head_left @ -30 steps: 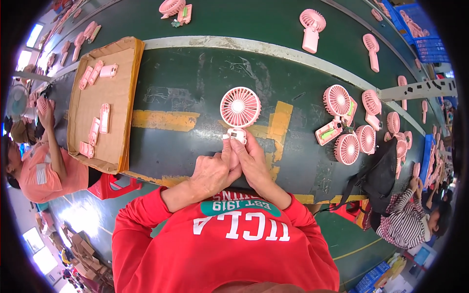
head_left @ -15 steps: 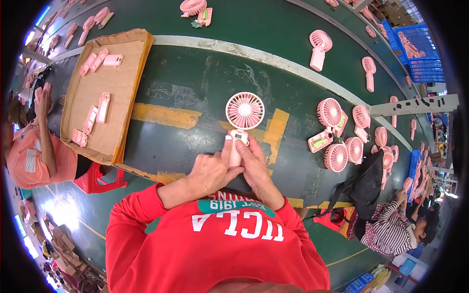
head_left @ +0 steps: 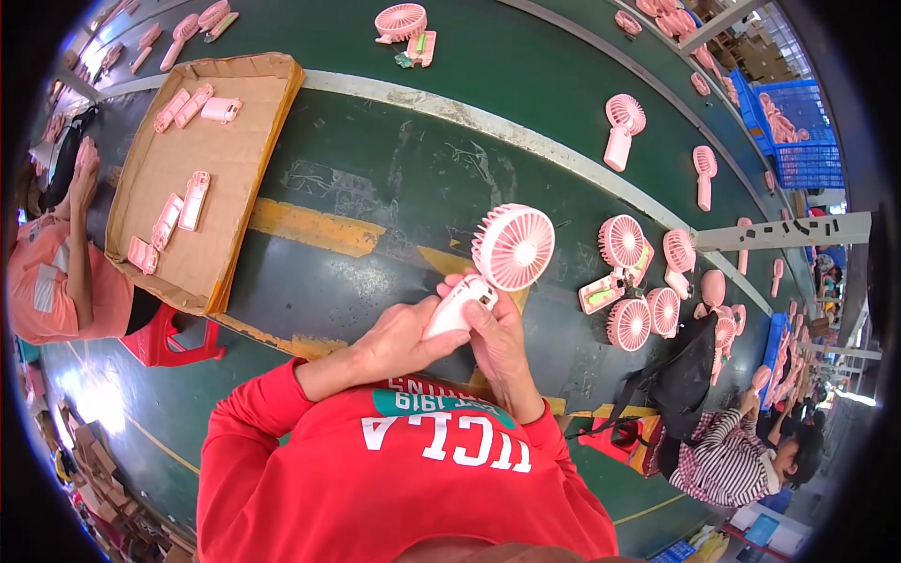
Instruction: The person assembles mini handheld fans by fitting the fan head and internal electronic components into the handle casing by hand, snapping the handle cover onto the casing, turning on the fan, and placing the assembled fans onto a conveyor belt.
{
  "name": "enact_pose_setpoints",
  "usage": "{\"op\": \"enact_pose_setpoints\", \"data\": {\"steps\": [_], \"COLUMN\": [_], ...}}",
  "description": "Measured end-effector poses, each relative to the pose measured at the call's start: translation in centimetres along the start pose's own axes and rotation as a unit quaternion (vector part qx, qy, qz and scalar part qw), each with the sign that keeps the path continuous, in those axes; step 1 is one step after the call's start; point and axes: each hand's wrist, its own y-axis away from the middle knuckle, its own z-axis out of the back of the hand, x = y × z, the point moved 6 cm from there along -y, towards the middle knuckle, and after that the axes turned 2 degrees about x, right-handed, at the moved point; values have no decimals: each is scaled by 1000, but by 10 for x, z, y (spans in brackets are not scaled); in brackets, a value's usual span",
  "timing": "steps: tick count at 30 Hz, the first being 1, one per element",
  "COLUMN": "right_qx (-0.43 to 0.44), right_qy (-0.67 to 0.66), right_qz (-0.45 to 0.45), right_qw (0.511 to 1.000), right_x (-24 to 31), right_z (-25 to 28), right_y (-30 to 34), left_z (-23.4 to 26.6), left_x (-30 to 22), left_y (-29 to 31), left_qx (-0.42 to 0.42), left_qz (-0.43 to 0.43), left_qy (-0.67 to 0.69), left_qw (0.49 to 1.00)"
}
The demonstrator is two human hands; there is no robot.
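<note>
Pink plastic, grasped by handle (head_left: pixel 457 309) between left hand (head_left: pixel 398 339) and right hand (head_left: pixel 500 344), slanting up-right to fan head (head_left: pixel 516 250), nearer right hand.

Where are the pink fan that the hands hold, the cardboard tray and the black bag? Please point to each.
Pink fan (head_left: pixel 512 251): head view, on the grille of its round head.
Cardboard tray (head_left: pixel 226 155): head view, on its bare bottom.
Black bag (head_left: pixel 685 378): head view, on its main body.
</note>
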Motion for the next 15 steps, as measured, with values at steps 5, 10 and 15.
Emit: {"op": "enact_pose_setpoints", "data": {"steps": [5,10,15], "right_qx": [-35,-43,-65], "right_qy": [-9,-19,-25], "right_qz": [4,16,25], "right_qw": [999,999,997], "right_x": [8,10,12], "right_z": [-8,-9,-8], "right_y": [6,8,7], "left_z": [-1,-4,-5], "left_x": [-13,-15,-14], "left_y": [2,1,-3], "left_qx": [-42,-47,-41], "left_qz": [-51,-88,-76], "left_qy": [-36,-61,-54], "left_qw": [997,993,995]}}
